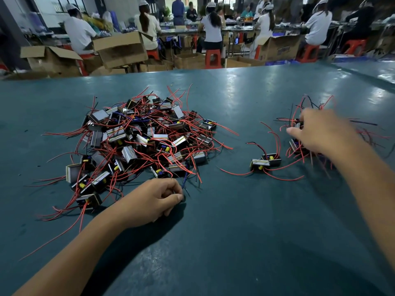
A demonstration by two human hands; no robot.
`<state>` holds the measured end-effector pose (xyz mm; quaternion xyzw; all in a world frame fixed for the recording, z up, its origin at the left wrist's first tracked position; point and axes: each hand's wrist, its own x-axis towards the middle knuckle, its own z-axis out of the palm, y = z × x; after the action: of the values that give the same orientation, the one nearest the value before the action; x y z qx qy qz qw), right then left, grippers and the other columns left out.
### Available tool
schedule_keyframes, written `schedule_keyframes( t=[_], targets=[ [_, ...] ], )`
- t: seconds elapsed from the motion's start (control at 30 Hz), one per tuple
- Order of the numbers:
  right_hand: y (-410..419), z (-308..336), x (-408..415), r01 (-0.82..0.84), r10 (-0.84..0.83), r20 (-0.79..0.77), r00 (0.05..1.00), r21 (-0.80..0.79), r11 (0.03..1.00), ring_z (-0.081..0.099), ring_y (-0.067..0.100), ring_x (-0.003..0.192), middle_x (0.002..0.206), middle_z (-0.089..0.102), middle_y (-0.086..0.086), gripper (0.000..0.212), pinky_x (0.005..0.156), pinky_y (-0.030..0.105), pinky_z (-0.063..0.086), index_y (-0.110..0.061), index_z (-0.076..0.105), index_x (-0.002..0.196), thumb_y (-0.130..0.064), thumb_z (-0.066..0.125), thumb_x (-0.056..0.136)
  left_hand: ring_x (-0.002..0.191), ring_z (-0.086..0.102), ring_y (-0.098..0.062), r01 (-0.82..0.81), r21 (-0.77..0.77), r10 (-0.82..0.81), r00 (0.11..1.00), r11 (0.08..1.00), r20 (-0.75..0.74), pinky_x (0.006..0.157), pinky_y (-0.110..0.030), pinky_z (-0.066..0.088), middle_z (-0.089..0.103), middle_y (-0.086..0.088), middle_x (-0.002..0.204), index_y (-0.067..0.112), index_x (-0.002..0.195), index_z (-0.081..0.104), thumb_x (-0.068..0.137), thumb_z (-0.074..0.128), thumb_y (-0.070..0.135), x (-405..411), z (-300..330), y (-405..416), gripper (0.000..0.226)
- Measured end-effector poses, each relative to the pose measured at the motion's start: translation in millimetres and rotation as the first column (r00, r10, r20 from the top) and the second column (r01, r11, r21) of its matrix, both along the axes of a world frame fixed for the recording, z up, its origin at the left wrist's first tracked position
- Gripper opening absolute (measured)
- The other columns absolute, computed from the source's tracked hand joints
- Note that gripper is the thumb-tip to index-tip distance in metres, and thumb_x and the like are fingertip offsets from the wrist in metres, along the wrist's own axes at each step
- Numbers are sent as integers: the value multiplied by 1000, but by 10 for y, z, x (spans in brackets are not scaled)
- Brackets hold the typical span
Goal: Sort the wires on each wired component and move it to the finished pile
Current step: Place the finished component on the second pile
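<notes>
Right hand (318, 133): blurred, reaching into the finished pile (310, 133) at right; whether the fingers grip a component, I cannot tell.
Left hand (156, 199): fingers loosely curled, resting on the table beside the unsorted pile (141, 137); thumb near something small and dark, unclear.
Components: small blocky metal-and-black bodies, yellow parts, likely dense and rigid; best gripped by the body.
Wires: thin, red and black, springy, prone to tangling.
Two components (265, 162): between the piles.
Table (235, 242): teal, smooth, slightly glossy.

Beyond my teal table (245, 221): open cardboard boxes (119, 49) on the floor, red plastic stools (212, 58), and seated workers (211, 28) in white along a long bench.
</notes>
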<state>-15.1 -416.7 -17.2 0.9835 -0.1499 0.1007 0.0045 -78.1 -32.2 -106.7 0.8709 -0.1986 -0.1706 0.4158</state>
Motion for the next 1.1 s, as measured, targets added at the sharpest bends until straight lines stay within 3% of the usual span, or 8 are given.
schedule_keyframes(
  t=[0.17, 0.33, 0.47, 0.63, 0.73, 0.87, 0.97, 1.1],
  targets=[
    [775, 189, -464, -397, 373, 154, 915, 177, 901, 64, 31, 96, 103, 70, 6, 28, 85, 44, 53, -23, 60, 110, -45, 60, 93, 50, 54, -4, 32, 101, -41, 995, 994, 88, 49, -21, 45, 66, 7, 69, 34, 89, 58, 95, 57, 54, -48, 43, -14, 21],
    [1516, -234, -421, -573, 598, 3, 802, 291, 767, 62, 29, 97, 109, 67, 6, 16, 87, 43, 52, -22, 58, 113, -27, 51, 100, 65, 56, -6, 18, 242, -94, 947, 970, 308, 57, -21, 42, 61, 9, 73, 38, 91, 51, 91, 51, 66, -91, 74, -5, 27],
    [1771, -519, -310, -618, 642, 79, 763, 384, 687, 59, 23, 101, 112, 64, 3, 19, 88, 43, 51, -17, 57, 118, -20, 50, 101, 65, 58, -7, -143, 199, 30, 875, 970, 484, 57, -27, 50, 62, 8, 74, 31, 97, 57, 95, 57, 48, -91, 87, -6, 17],
    [1748, -761, -421, -678, 630, 297, 718, 505, 534, 60, 16, 100, 107, 66, -2, 20, 90, 36, 49, -15, 61, 116, -15, 55, 97, 73, 61, -3, -452, -221, 495, 681, 864, 540, 61, -13, 47, 65, 10, 77, 24, 94, 62, 94, 65, 21, -2, 180, 160, 4],
    [1679, -809, -408, -689, 598, 364, 714, 518, 507, 60, 12, 98, 106, 67, -4, 20, 88, 27, 48, -16, 62, 116, -15, 55, 97, 85, 62, 1, -475, -75, 424, 691, 877, 586, 78, -8, 47, 69, 12, 94, 24, 104, 66, 90, 72, 17, 55, 182, 281, 16],
    [1696, -839, -351, -703, 586, 400, 705, 502, 503, 59, 6, 96, 103, 65, -7, 19, 81, 11, 42, -16, 63, 114, -14, 56, 97, 129, 45, -17, -395, 272, 198, 814, 877, 546, 111, -35, 37, 55, 1, 138, 30, 144, 49, 88, 73, 39, 85, 129, 269, 62],
    [1693, -894, -329, -700, 613, 357, 704, 490, 519, 58, 6, 95, 104, 64, -8, 18, 79, 3, 37, -17, 62, 114, -16, 56, 97, 129, 43, -18, -409, 367, 136, 801, 836, 583, 110, -38, 35, 52, 4, 142, 35, 146, 46, 84, 69, 56, 92, 93, 251, 69],
    [1678, -897, -307, -699, 589, 384, 711, 480, 530, 59, 7, 94, 102, 64, -7, 17, 80, 11, 42, -17, 62, 113, -16, 58, 96, 121, 54, -20, -491, 281, 209, 726, 824, 655, 99, -36, 45, 59, 2, 130, 24, 131, 60, 84, 70, 54, 116, 77, 141, 56]
  ],
)
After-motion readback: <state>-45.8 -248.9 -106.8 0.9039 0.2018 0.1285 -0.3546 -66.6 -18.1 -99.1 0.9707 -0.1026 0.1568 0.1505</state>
